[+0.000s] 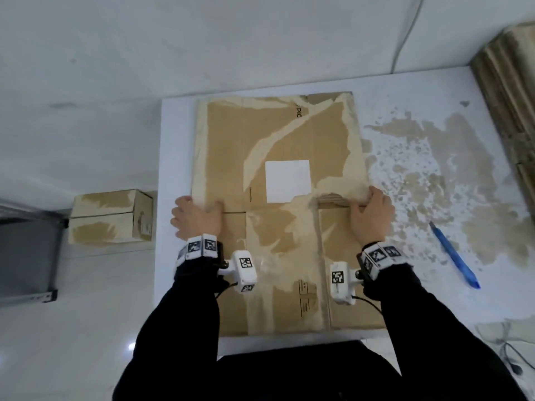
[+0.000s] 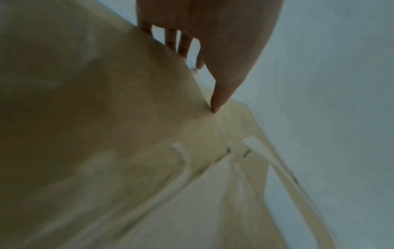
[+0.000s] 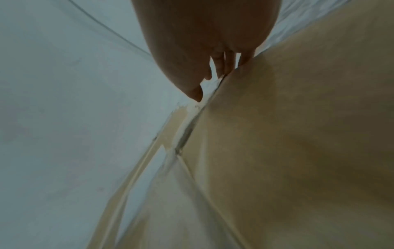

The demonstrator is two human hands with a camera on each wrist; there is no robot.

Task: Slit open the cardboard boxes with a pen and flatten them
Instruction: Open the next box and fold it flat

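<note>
A flattened brown cardboard box (image 1: 278, 134) with a white label lies on the white table (image 1: 405, 91); its flaps reach the near edge. My left hand (image 1: 197, 215) grips the box's left edge about halfway along, thumb on top and fingers curled under. My right hand (image 1: 372, 212) grips the right edge at the same height, where the layers gape a little. In the left wrist view the left hand (image 2: 213, 50) has its fingers behind the cardboard (image 2: 106, 101). In the right wrist view the right hand (image 3: 202, 42) has its fingers on the cardboard (image 3: 298, 134) edge. A blue pen (image 1: 454, 256) lies on the table right of my right hand.
A closed cardboard box (image 1: 111, 217) stands on the floor left of the table. A stack of flattened cardboard (image 1: 509, 82) leans at the far right. The table's right half has a worn, peeled brown surface. A cable (image 1: 405, 39) runs along the floor beyond.
</note>
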